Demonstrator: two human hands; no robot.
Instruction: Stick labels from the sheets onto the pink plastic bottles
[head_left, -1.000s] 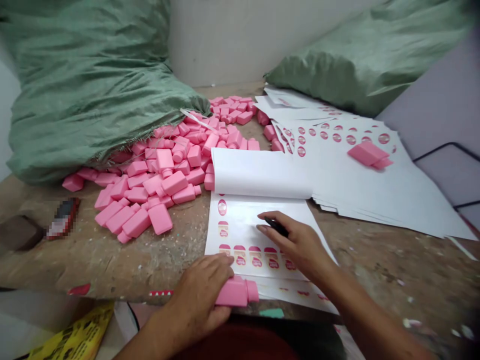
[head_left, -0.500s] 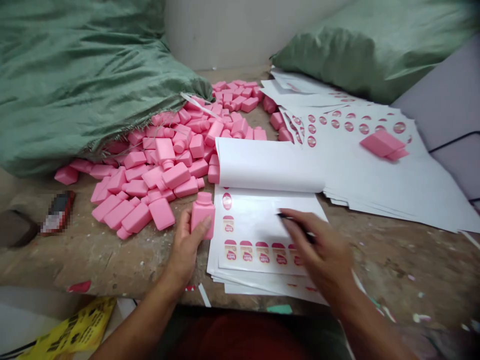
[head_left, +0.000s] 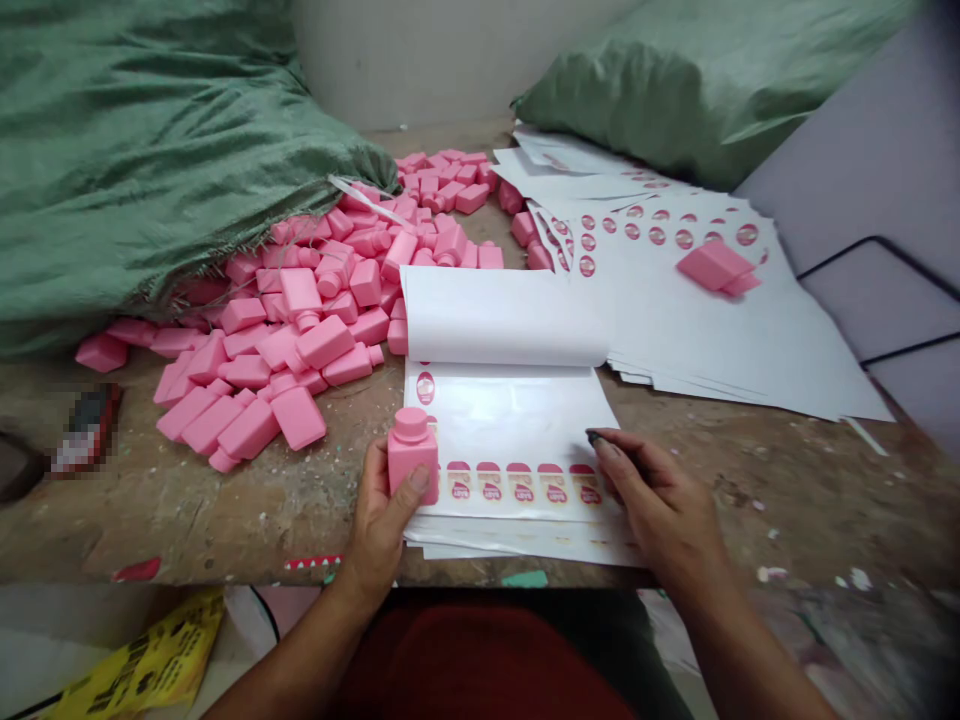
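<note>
My left hand is closed around a pink plastic bottle, held upright with its neck at the top. The bottle overlaps the left edge of a label sheet. Along the sheet's lower part runs a row of stickers in pink and cream; one oval sticker shows at its upper left. My right hand rests by the sheet's right edge, pinching a thin dark tool. Only the tool's tip shows, near the row's right end. The sheet's top part is curled back, white side up.
A heap of pink bottles spills from a green sack at left. Used label sheets lie at right with a pink bottle on them. Another green sack stands behind. A red-edged device lies far left.
My right hand has drawn back to the right, its dark tool lower over the sheet. The bottle in my left hand has come down nearer the sheet. The view has shifted slightly right.
</note>
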